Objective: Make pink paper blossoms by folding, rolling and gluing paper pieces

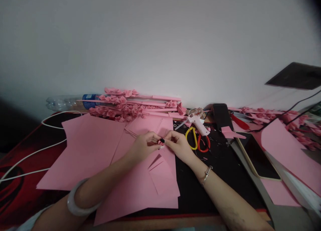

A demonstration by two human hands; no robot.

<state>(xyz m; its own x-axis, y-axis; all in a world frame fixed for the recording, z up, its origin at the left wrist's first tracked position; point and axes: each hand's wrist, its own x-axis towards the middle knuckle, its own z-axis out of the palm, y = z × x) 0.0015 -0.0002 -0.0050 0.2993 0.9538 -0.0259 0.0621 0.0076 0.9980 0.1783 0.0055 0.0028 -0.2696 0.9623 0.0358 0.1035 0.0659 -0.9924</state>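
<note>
My left hand (144, 144) and my right hand (178, 145) meet over the pink paper, fingertips pinched together. Between them is a small folded piece of pink paper (160, 143), mostly covered by the fingers. Beneath both hands lie overlapping pink paper sheets (135, 187). A smaller folded pink piece (164, 177) rests on the sheets, just below my right hand. Right of that hand lie scissors (192, 139) with one yellow and one red handle loop, next to a white glue gun (198, 123).
Pink paper flowers on rolled stems (130, 108) are piled along the wall, beside a clear plastic bottle (65, 102). A black phone (221, 115) and a tablet-like device (259, 155) lie at the right, near more pink paper (288, 150). A white cable (32, 150) loops at the left.
</note>
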